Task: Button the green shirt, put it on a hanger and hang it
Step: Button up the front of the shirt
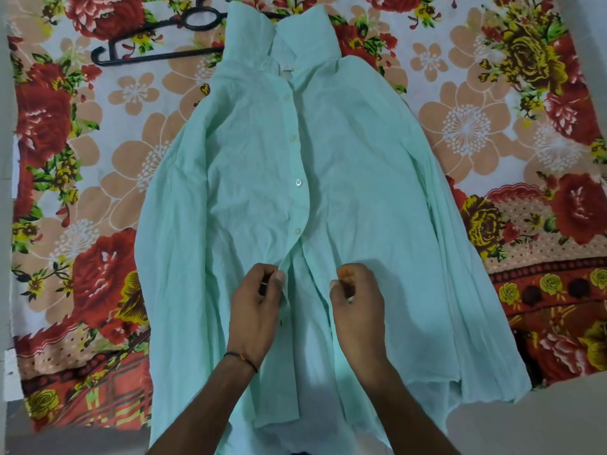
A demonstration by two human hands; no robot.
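A pale green shirt (361,178) lies flat and face up on a flowered bedsheet, collar away from me. Several white buttons (298,182) run down its front from the collar and look fastened; below them the two front edges part. My left hand (254,310) pinches the left front edge just under the lowest fastened button. My right hand (356,307) has its fingers curled and pinches the right front edge opposite. A black plastic hanger (154,57) lies on the sheet past the shirt's left shoulder, partly hidden under the collar.
The flowered bedsheet (98,133) covers the whole surface around the shirt. A pale wall or edge (5,224) runs down the far left. The sheet's near edge and a grey floor (542,421) show at the bottom right.
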